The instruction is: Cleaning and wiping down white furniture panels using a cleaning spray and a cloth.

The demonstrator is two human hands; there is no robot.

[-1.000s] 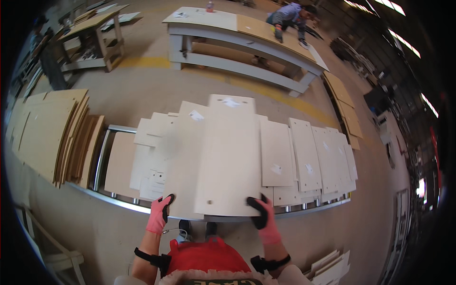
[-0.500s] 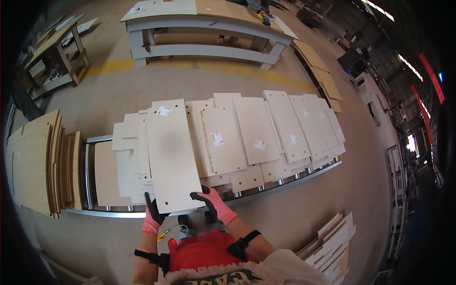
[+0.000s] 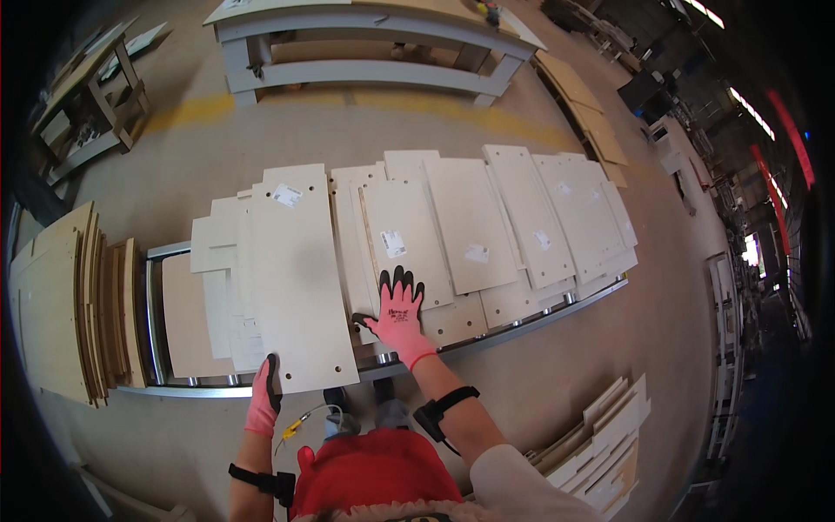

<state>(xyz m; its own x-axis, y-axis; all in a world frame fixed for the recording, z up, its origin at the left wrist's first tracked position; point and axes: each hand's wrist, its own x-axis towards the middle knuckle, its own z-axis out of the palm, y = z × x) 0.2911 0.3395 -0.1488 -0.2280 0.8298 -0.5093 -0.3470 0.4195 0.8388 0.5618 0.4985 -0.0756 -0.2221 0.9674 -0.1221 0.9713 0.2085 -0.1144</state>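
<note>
Pale rectangular panel (image 3: 300, 278), drilled holes

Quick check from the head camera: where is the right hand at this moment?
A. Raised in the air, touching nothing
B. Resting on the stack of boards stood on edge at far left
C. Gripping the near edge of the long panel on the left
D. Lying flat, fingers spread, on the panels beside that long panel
D: the right hand lies flat with fingers spread on the pale panels, while the left hand holds the near edge of the long panel.
</note>
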